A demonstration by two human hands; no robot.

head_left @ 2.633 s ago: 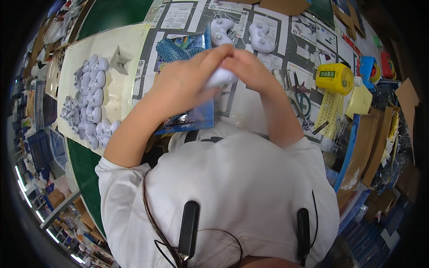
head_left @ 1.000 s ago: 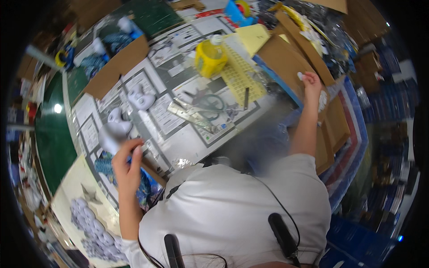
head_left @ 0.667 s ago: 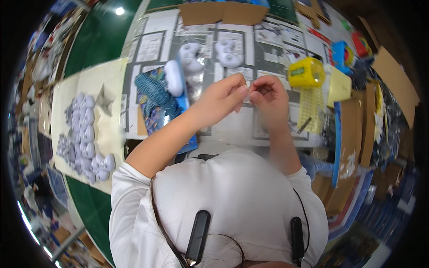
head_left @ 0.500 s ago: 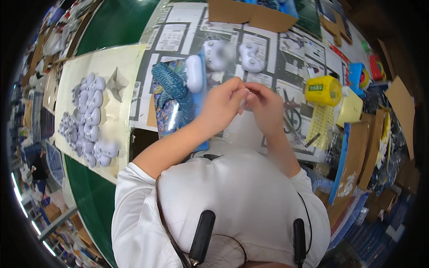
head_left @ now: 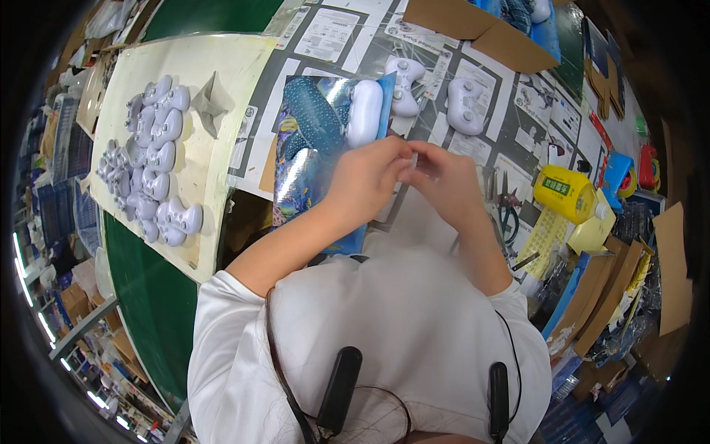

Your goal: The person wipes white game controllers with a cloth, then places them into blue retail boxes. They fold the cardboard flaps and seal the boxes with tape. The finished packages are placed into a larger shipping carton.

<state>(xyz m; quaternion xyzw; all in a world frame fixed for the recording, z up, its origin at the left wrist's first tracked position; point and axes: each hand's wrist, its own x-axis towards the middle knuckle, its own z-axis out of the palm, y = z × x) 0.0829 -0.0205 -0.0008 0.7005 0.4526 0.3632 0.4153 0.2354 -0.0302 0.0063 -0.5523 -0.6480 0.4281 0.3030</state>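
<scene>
My left hand (head_left: 367, 180) and my right hand (head_left: 449, 189) meet over the near middle of the table. The fingertips of both are pinched together around something small and whitish, mostly hidden between them. Just left of and beyond them lies a blue box (head_left: 303, 185) with a shiny picture front. In it are a spotted teal toy whale shark (head_left: 314, 107) and a white handheld controller (head_left: 364, 112). Beyond my hands, a white game controller (head_left: 404, 87) and another controller (head_left: 466, 106) lie on the printed sheets.
At left, a cream board (head_left: 237, 81) bears several white controllers (head_left: 159, 137) and a grey folded piece (head_left: 210, 105). At right are a yellow bottle (head_left: 564, 194), scissors (head_left: 509, 214), a yellow label sheet (head_left: 545, 240) and a blue tape dispenser (head_left: 615, 175). A cardboard box (head_left: 510, 43) stands at the back.
The whole view has turned, so the table's things appear shifted and tilted. My hands stay together with fingertips pinched, with only small finger movement.
</scene>
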